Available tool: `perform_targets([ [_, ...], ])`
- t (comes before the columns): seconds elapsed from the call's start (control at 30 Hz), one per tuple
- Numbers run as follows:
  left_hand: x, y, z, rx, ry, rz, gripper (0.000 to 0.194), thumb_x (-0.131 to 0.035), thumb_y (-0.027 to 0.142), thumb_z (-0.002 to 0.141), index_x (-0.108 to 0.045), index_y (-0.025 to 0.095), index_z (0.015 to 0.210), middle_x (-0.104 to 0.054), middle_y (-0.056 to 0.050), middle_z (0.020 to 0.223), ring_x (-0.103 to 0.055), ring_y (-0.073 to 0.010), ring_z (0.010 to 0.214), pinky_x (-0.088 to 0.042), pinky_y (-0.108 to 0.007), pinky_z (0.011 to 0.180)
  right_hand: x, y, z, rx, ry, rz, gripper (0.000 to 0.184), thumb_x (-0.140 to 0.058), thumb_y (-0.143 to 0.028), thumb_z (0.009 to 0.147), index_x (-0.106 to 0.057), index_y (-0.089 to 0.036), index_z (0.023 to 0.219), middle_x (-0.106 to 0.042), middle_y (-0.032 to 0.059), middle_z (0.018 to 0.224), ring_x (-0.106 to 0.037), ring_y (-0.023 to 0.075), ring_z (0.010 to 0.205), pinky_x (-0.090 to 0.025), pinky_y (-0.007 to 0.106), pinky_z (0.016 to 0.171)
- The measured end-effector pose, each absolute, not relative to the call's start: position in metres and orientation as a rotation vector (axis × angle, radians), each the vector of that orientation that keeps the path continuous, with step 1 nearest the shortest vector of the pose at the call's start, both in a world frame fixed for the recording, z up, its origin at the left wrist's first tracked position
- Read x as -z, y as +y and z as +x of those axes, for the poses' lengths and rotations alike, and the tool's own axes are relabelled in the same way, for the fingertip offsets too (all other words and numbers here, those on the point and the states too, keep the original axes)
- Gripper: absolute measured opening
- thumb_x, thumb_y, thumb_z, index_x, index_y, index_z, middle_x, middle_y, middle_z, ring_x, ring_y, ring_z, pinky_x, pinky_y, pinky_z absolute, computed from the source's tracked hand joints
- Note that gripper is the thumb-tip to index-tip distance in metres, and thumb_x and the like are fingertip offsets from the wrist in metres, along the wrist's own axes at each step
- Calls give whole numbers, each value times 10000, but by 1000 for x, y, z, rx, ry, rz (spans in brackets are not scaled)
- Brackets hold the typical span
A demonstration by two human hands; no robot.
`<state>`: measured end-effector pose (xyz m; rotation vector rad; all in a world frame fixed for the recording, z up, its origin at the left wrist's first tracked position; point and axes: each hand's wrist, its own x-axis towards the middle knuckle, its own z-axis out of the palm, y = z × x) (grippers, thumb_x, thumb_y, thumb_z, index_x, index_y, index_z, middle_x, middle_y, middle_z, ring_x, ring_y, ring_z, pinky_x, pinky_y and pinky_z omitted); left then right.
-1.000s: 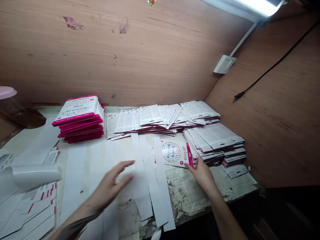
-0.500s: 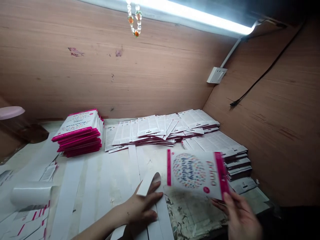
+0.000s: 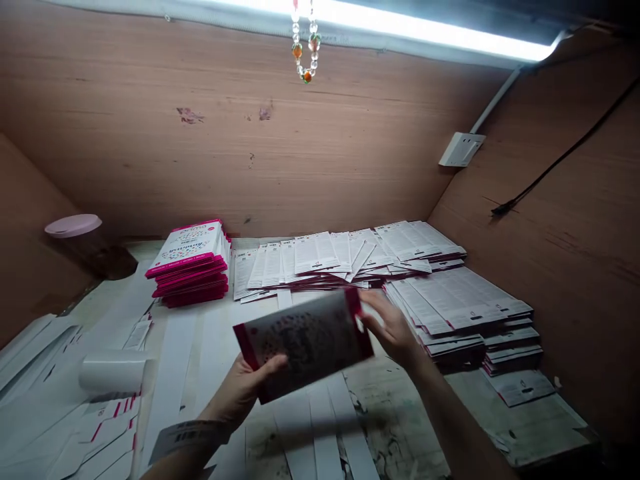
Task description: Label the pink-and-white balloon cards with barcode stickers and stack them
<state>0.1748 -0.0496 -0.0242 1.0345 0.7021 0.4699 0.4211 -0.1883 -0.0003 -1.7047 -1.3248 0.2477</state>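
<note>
Over the table (image 3: 400,413), the pink-edged pkt (image 3: 310,343) is now being gripped at both ends, L hand (image 3: 243,390) newly being added to R hand's (image 3: 397,330) hold, so neither's being left free; white strips (image 3: 300,440) are being overhung.

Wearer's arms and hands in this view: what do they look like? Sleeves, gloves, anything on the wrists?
Left hand and right hand: both bare, no gloves. No sleeves on the visible forearms. Across the left wrist: a grey, curved band with dark, barcode-like marks; can't tell if it's worn or stuck on. Nothing seen on the right wrist.
</note>
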Motion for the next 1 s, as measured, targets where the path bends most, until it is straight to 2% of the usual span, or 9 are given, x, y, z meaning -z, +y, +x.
perform_targets([
  [0.1, 31, -39, 150, -583, 813, 1048, 485, -875, 420, 584, -723, 165, 967, -760, -84, 970, -703, -295, 930, -546, -415, 917, -6, -105, 459, -14, -1777, -2005, 641, -724, -429, 769, -549, -159, 1324, -415, 133, 1499, -289, 314, 1430, -262, 441, 1171],
  [0.17, 36, -35, 133, -599, 862, 1069, 465, -871, 432, 585, -721, 176, 944, -763, -79, 963, -703, -298, 944, -542, -423, 927, -3, -67, 475, 61, -1941, -2184, 735, -784, -237, 706, -494, -174, 1379, -333, 121, 1546, -209, 343, 1454, -207, 492, 1184],
  [0.27, 39, -33, 115, -554, 853, 1062, 410, -837, 451, 643, -723, 192, 939, -760, -79, 995, -704, -303, 959, -547, -437, 911, 5, -45, 488, 110, -1938, -2276, 629, -605, 9, 756, -521, -161, 1356, -440, 152, 1476, -371, 339, 1386, -335, 495, 1121],
  [0.37, 40, -32, 113, -545, 801, 1033, 395, -825, 450, 665, -731, 197, 953, -758, -81, 1011, -700, -301, 972, -548, -427, 903, 1, -54, 501, 163, -1899, -2245, 582, -426, 79, 791, -574, -168, 1296, -552, 141, 1383, -526, 278, 1276, -438, 424, 1046],
  [0.57, 43, -34, 146, -539, 681, 1095, 499, -816, 472, 669, -718, 191, 1071, -736, -99, 1089, -639, -336, 1097, -509, -457, 957, -40, -122, 524, 487, -1605, -2105, 399, -315, -100, 941, -586, -118, 1232, -662, 169, 1198, -613, 256, 1147, -489, 415, 971],
  [0.67, 36, -45, 165, -576, 559, 1148, 561, -751, 485, 748, -638, 207, 1222, -628, -108, 1303, -521, -354, 1258, -435, -491, 1043, -36, -173, 505, 644, -1104, -1787, 296, -464, -291, 950, -632, -140, 1141, -707, 133, 999, -672, 257, 956, -531, 397, 853],
  [0.83, 34, -62, 191, -761, 414, 1425, 363, -693, 363, 839, -587, 235, 1162, -277, -68, 1577, -265, -300, 1440, -285, -437, 1152, 40, -243, 441, 209, -601, -1341, 313, -642, -432, 843, -652, -266, 1109, -715, 29, 900, -686, 228, 872, -557, 363, 758],
  [0.93, 56, -67, 198, -722, 349, 1567, 374, -737, 283, 804, -530, 232, 1111, -478, -123, 1412, -441, -275, 1323, -363, -444, 1087, 84, -279, 407, -195, -759, -1487, 320, -602, -515, 849, -702, -256, 1009, -724, 68, 968, -673, 289, 972, -548, 429, 831],
  [1.0, 73, -70, 198, -657, 313, 1628, 467, -699, 265, 836, -453, 248, 1232, -603, -102, 1190, -577, -231, 1134, -423, -419, 1011, 99, -298, 387, -348, -842, -1534, 513, -471, -641, 871, -658, -252, 1148, -674, 113, 1174, -606, 337, 1136, -504, 497, 927],
])
